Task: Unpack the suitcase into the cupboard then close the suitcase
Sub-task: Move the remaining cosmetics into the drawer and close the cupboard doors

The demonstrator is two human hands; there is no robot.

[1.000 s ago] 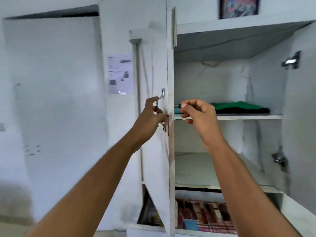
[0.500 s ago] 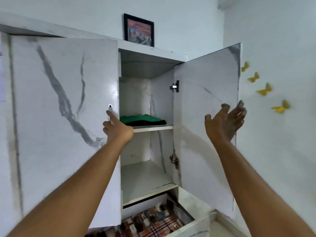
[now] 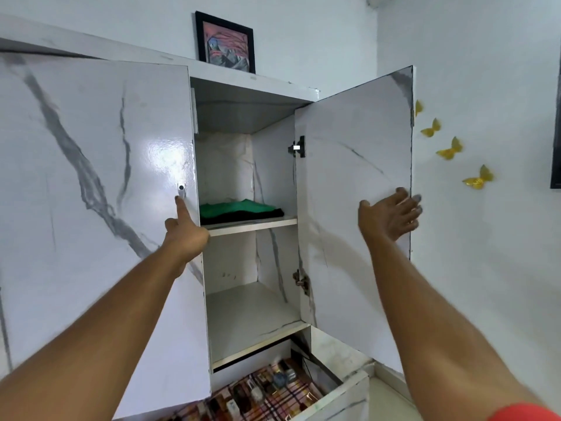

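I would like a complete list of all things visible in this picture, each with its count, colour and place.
marble-patterned cupboard doors: two, white with grey veins, left near shut, right open
folded clothes: one pile, green over black, upper shelf
lower shelf: one, white, bare
framed picture: one, black frame, atop cupboard
butterfly decorations: four, yellow, right wall
open drawer: one, white, below, holding small items
left hand: one, beside left door handle
right hand: one, open, at right door
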